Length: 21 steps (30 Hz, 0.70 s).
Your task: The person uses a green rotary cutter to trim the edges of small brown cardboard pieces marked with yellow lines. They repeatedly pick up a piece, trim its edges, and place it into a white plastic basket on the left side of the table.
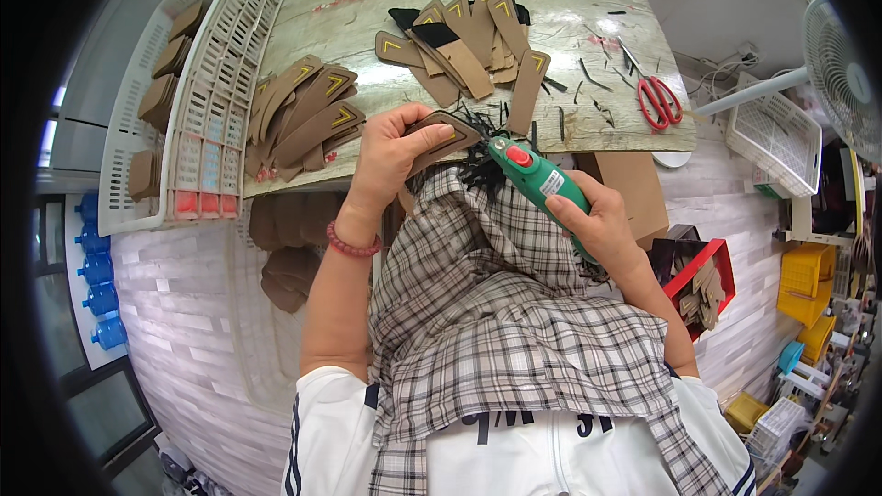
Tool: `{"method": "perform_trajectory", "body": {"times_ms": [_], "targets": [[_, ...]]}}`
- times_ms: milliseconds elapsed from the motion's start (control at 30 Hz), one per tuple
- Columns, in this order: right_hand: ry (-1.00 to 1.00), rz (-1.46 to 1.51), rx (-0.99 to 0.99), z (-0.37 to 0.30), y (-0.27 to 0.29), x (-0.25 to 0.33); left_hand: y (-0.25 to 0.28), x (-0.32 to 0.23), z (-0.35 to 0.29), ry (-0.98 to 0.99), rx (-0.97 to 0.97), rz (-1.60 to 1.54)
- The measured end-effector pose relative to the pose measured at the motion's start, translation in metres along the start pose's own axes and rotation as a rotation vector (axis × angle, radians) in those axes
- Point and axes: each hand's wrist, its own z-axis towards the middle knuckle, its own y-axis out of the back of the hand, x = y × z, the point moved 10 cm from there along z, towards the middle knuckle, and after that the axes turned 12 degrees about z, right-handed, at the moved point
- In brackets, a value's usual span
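Note:
My left hand (388, 154) pinches a brown tab-shaped fabric piece (465, 135) between thumb and fingers, above my lap at the table's near edge. Wrapped round a green handheld electric cutter (540, 173) with a red switch, my right hand (599, 217) points its metal head at the held piece's right end. Black scraps (482, 170) cluster at the cutter's head and hang over my checked apron (514, 340). Whether the blade touches the piece cannot be made out. Left of my left hand lies a pile of brown tabs (308, 115) with yellow V marks.
More brown tabs (473, 32), some with black ends, lie farther back on the worn table (349, 14). Red-handled scissors (657, 101) rest at its right among black offcuts. A white plastic crate (216, 83) stands left; a red box (721, 266) of pieces sits lower right.

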Motion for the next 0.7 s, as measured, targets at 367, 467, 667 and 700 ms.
{"method": "perform_trajectory", "body": {"times_ms": [367,467,667,700], "targets": [[0.019,-0.062,0.039,0.003,-0.005,0.003,-0.007,-0.003,0.0,0.039,0.141,0.18],[-0.013,-0.054,0.048,0.004,-0.007,0.005,-0.016,0.004,0.0,0.088,0.186,0.142],[0.03,-0.107,0.024,0.011,-0.01,0.011,-0.038,0.023,0.003,0.159,0.248,0.035],[0.045,-0.1,-0.001,0.013,-0.011,0.012,-0.031,0.023,0.007,0.132,0.202,0.095]]}}
